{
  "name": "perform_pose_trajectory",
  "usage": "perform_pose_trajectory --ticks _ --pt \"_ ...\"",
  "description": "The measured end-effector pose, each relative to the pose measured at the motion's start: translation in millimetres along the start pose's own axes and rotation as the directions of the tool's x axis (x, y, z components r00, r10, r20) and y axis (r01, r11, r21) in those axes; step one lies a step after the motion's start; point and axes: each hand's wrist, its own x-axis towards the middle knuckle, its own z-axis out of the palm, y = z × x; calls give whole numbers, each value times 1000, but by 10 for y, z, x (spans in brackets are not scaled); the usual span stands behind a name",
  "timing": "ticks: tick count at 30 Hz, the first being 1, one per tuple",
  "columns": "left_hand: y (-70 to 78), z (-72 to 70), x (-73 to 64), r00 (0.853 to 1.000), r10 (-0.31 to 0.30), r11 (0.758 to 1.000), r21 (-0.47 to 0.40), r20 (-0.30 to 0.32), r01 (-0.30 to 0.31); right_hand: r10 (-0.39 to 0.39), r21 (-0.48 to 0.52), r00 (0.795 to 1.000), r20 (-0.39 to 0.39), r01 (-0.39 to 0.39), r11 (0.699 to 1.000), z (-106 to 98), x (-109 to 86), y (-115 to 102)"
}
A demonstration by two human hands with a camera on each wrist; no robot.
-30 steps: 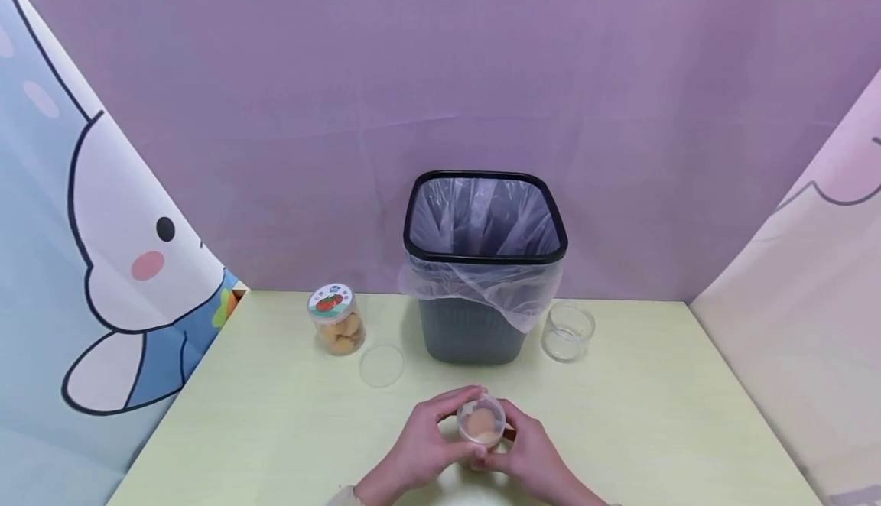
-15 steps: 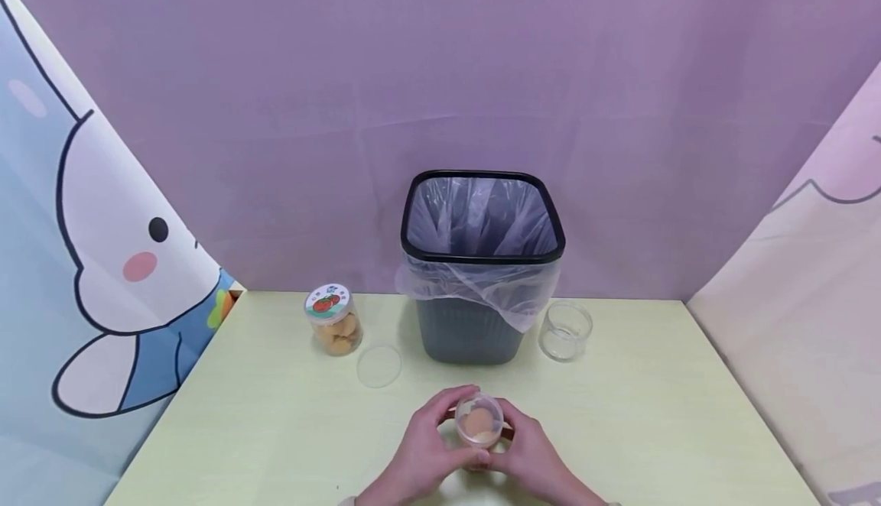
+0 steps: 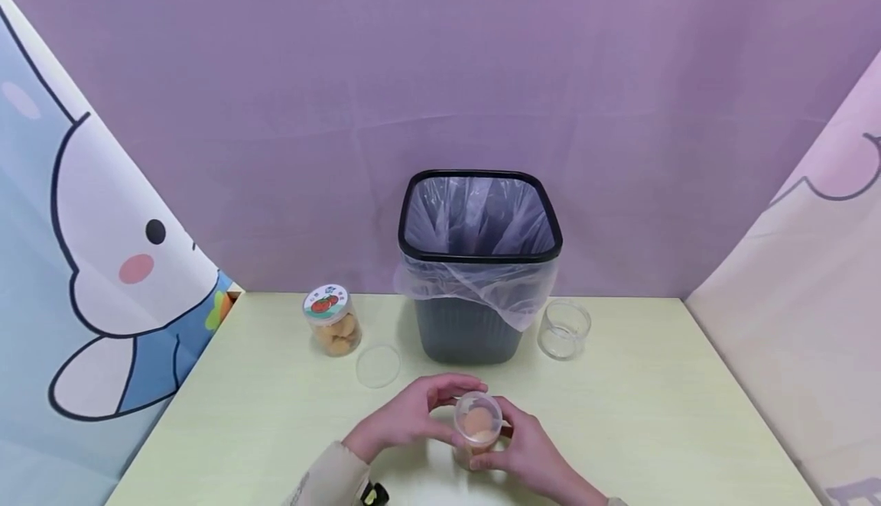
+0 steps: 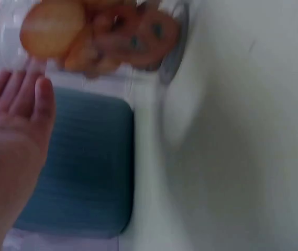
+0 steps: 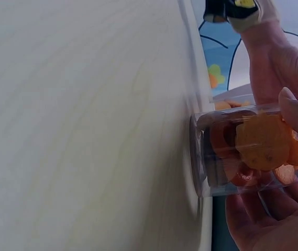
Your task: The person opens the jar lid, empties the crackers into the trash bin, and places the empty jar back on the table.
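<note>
A clear plastic jar (image 3: 478, 433) of round cookies stands upright at the table's front, its top showing no printed lid. My right hand (image 3: 526, 449) grips it from the right, thumb in front; through the wall in the right wrist view, orange scalloped-edged cookies (image 5: 264, 141) show above darker pieces. On the jar's other side, my left hand (image 3: 409, 414) is spread with its fingers behind the jar and its thumb near the front. In the left wrist view the left fingers (image 4: 20, 94) look straight; whether they still touch the jar is unclear.
Behind the jar stands a dark bin (image 3: 469, 330) lined with a clear bag. To its left are a lidded cookie jar (image 3: 333, 322) with a tomato label and a clear disc (image 3: 378, 365) lying flat. A clear jar (image 3: 564, 330) stands right of the bin.
My left hand has loosened from the jar and shifted left, its fingers spreading and its sleeve and wrist strap coming into view. The right hand keeps its grip; the jar stays in place.
</note>
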Motion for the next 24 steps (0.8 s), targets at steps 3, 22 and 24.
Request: perform_pose_trajectory --ticks 3,22,24 --pt "-31 -78 59 995 -2 997 -72 102 9 -10 2 1000 1 10 1000 -5 -11 -6" --pt "-26 -32 85 993 -57 996 -68 102 64 -7 -4 1000 1 7 1000 -3 -10 24" --pt "-25 14 57 997 -54 997 -60 60 58 1 -1 1000 2 -1 1000 -2 -12 16"
